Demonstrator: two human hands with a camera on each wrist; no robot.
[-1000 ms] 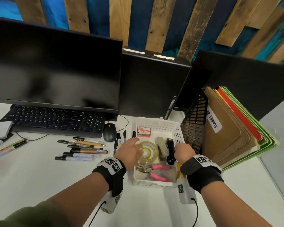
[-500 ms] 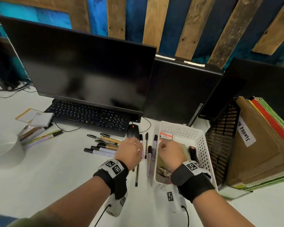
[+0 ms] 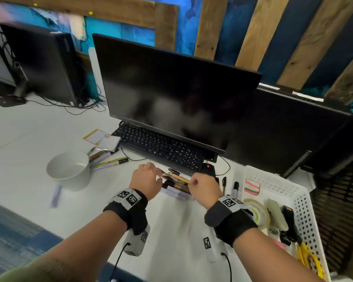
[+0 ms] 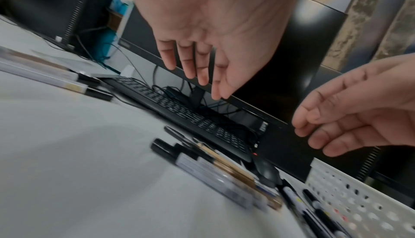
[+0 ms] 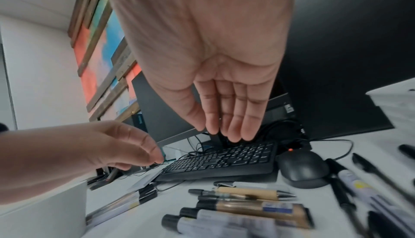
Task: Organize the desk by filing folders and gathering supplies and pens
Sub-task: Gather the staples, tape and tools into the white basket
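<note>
A pile of pens and markers point(image 3: 176, 182) point(image 4: 224, 174) point(image 5: 247, 204) lies on the white desk in front of the keyboard. My left hand point(image 3: 148, 179) point(image 4: 197, 67) hovers just left of the pile, fingers relaxed and empty. My right hand point(image 3: 201, 187) point(image 5: 226, 117) hovers at the pile's right end, also empty, fingers nearly straight. More markers point(image 3: 108, 161) lie beside a white cup point(image 3: 69, 171) at the left. Two black pens point(image 3: 229, 186) lie between the mouse and the white perforated basket point(image 3: 281, 186), which holds a tape roll and other supplies.
A black keyboard point(image 3: 161, 147) and monitor point(image 3: 171, 94) stand behind the pens, with a black mouse point(image 3: 208, 169) at the right. A black mesh file rack point(image 3: 340, 210) stands right of the basket. Notepads point(image 3: 104, 139) lie left of the keyboard.
Both hands left the basket and moved left to either end of the pen pile. The head view swung left, bringing the white cup into view.
</note>
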